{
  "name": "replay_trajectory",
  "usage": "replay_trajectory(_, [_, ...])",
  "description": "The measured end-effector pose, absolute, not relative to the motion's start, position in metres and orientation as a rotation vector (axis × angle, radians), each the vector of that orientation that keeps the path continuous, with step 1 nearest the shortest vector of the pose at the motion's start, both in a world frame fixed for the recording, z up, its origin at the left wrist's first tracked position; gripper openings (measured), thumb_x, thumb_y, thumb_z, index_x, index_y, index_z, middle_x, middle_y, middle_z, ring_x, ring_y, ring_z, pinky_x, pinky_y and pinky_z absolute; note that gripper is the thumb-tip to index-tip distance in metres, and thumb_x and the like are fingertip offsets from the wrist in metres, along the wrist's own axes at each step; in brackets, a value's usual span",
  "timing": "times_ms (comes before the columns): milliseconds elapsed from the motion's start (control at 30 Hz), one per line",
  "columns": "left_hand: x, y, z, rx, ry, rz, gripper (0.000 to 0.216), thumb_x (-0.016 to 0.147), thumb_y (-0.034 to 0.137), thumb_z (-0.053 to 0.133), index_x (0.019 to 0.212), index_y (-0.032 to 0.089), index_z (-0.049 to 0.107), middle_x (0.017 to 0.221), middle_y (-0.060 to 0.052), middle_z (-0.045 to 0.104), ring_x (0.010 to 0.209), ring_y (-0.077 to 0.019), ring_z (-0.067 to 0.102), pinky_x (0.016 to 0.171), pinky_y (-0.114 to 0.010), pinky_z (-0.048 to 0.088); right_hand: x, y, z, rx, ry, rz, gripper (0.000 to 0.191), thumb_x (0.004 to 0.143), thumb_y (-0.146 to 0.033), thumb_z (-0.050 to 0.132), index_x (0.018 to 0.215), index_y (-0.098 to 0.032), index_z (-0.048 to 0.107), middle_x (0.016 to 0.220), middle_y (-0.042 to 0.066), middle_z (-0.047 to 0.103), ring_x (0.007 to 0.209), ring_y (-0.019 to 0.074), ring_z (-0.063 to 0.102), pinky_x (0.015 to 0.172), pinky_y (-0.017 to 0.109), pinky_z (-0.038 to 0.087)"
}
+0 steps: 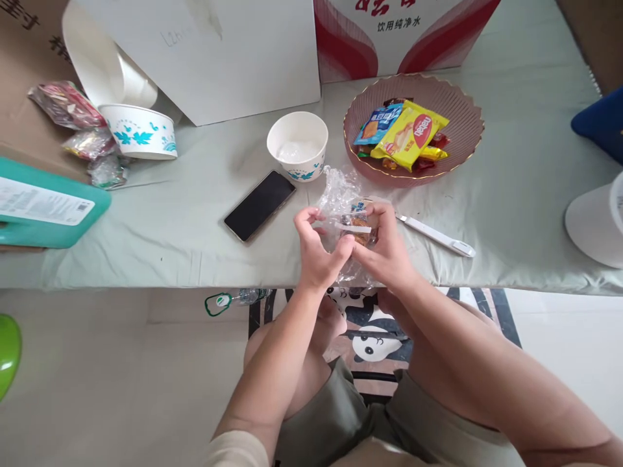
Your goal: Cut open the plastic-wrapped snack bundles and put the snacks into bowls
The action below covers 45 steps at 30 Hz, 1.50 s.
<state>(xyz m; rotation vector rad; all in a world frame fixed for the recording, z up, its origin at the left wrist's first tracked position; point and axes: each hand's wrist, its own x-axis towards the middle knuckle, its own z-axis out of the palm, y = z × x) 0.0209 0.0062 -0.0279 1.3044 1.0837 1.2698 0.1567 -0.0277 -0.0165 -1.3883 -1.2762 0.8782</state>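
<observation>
Clear wrapper (341,206), crinkled and with a brownish snack showing inside, sits off the counter (511,162), just above its near edge, caught between both hands. The left hand (317,250) has its grip closed on the film with thumb and forefinger, and the right hand (385,250) pinches the other side the same way, so the film is held taut between the two grips (a white label strip runs across the middle). Holding it raised over the edge seems to keep the loose plastic away from everything lying on the cloth.

Just beyond the grips stands a paper bowl (298,172) with something white in it. A dark phone (259,205) lies to the left of the left grip. A slim white tool (435,235) lies close to the right grip. Farther off beyond the right grip is a pink dish (468,110) of packets, a yellow wafer pack (409,133) on top. Nothing lies between the hands and these things.
</observation>
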Motion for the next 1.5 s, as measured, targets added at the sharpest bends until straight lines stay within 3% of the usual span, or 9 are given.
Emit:
replay_trajectory(300, [0.005, 0.006, -0.019, 1.477, 1.365, 1.226, 0.009, 0.080, 0.026, 0.071, 0.078, 0.021, 0.064, 0.112, -0.008, 0.053, 0.103, -0.0210, 0.058, 0.077, -0.030, 0.052, 0.158, -0.028, -0.026, -1.482, -1.320, 0.763, 0.047, 0.083, -0.043, 0.077, 0.112, -0.028, 0.044, 0.112, 0.005, 0.060, 0.093, 0.0211, 0.060, 0.080, 0.039, 0.052])
replay_trajectory(500, [-0.005, 0.018, -0.013, 0.638, 1.246, 1.319, 0.021, 0.077, 0.034, 0.068, 0.079, 0.022, 0.051, 0.083, 0.000, 0.052, 0.077, -0.0138, 0.056, 0.068, -0.025, 0.048, 0.162, -0.031, -0.017, -1.312, -1.092, 0.997, 0.046, 0.090, -0.048, 0.070, 0.113, -0.030, 0.034, 0.094, -0.004, 0.053, 0.071, 0.0135, 0.057, 0.063, 0.030, 0.051])
replay_trajectory(633, [-0.003, 0.020, -0.011, 0.683, 1.264, 1.233, 0.040, 0.076, 0.046, 0.079, 0.100, 0.024, 0.055, 0.101, -0.002, 0.062, 0.091, -0.0169, 0.064, 0.072, -0.027, 0.053, 0.161, -0.032, -0.016, -1.391, -1.144, 0.892, 0.045, 0.087, -0.042, 0.073, 0.110, -0.029, 0.037, 0.096, -0.003, 0.055, 0.070, 0.0117, 0.054, 0.062, 0.027, 0.051])
replay_trajectory(733, [0.000, 0.021, -0.016, 0.918, 1.375, 1.147, 0.052, 0.071, 0.022, 0.084, 0.115, 0.025, 0.057, 0.114, -0.004, 0.067, 0.096, -0.0175, 0.067, 0.076, -0.026, 0.054, 0.161, -0.032, -0.018, -1.504, -1.245, 0.783, 0.043, 0.082, -0.036, 0.075, 0.109, -0.027, 0.042, 0.095, -0.002, 0.056, 0.070, 0.0119, 0.053, 0.061, 0.027, 0.048])
replay_trajectory(900, [-0.002, 0.032, -0.016, 0.781, 1.342, 1.162, 0.030, 0.079, 0.009, 0.059, 0.105, 0.023, 0.060, 0.112, -0.006, 0.074, 0.089, -0.0184, 0.074, 0.054, -0.022, 0.050, 0.171, -0.044, -0.010, -1.447, -1.067, 0.806, 0.040, 0.087, -0.036, 0.072, 0.115, -0.029, 0.044, 0.102, -0.001, 0.060, 0.071, 0.0112, 0.059, 0.062, 0.028, 0.054])
replay_trajectory(1033, [-0.008, 0.037, -0.007, 0.754, 1.296, 1.184, 0.012, 0.083, 0.017, 0.062, 0.094, 0.022, 0.061, 0.098, -0.003, 0.075, 0.076, -0.0157, 0.076, 0.044, -0.017, 0.042, 0.187, -0.051, 0.016, -1.376, -0.970, 0.757, 0.038, 0.088, -0.034, 0.074, 0.115, -0.032, 0.047, 0.107, 0.000, 0.062, 0.073, 0.0136, 0.063, 0.061, 0.029, 0.056])
replay_trajectory(1200, [-0.016, 0.036, -0.003, 0.836, 1.199, 1.162, 0.021, 0.083, 0.036, 0.071, 0.083, 0.022, 0.055, 0.084, -0.002, 0.072, 0.061, -0.0146, 0.074, 0.035, -0.017, 0.026, 0.215, 0.000, 0.074, -1.618, -1.162, 0.286, 0.031, 0.087, -0.021, 0.074, 0.110, -0.025, 0.054, 0.114, 0.008, 0.068, 0.090, 0.0175, 0.066, 0.080, 0.035, 0.053])
replay_trajectory(1367, [-0.020, 0.033, 0.004, 0.826, 1.057, 1.031, 0.033, 0.082, 0.050, 0.072, 0.086, 0.023, 0.052, 0.081, 0.000, 0.072, 0.053, -0.0132, 0.072, 0.033, -0.017, 0.022, 0.240, 0.042, 0.111, -2.202, -1.433, 0.195, 0.051, 0.091, -0.020, 0.073, 0.141, -0.015, 0.063, 0.144, 0.016, 0.059, 0.133, 0.0285, 0.059, 0.116, 0.047, 0.042])
replay_trajectory(1500, [-0.023, 0.034, 0.011, 0.819, 0.900, 0.851, 0.036, 0.083, 0.051, 0.071, 0.089, 0.022, 0.050, 0.083, 0.000, 0.075, 0.054, -0.0151, 0.074, 0.032, -0.015, 0.022, 0.227, 0.013, 0.087, -1.779, -1.739, 0.261, 0.050, 0.086, -0.032, 0.080, 0.133, -0.022, 0.066, 0.145, 0.016, 0.062, 0.142, 0.0335, 0.055, 0.123, 0.056, 0.042])
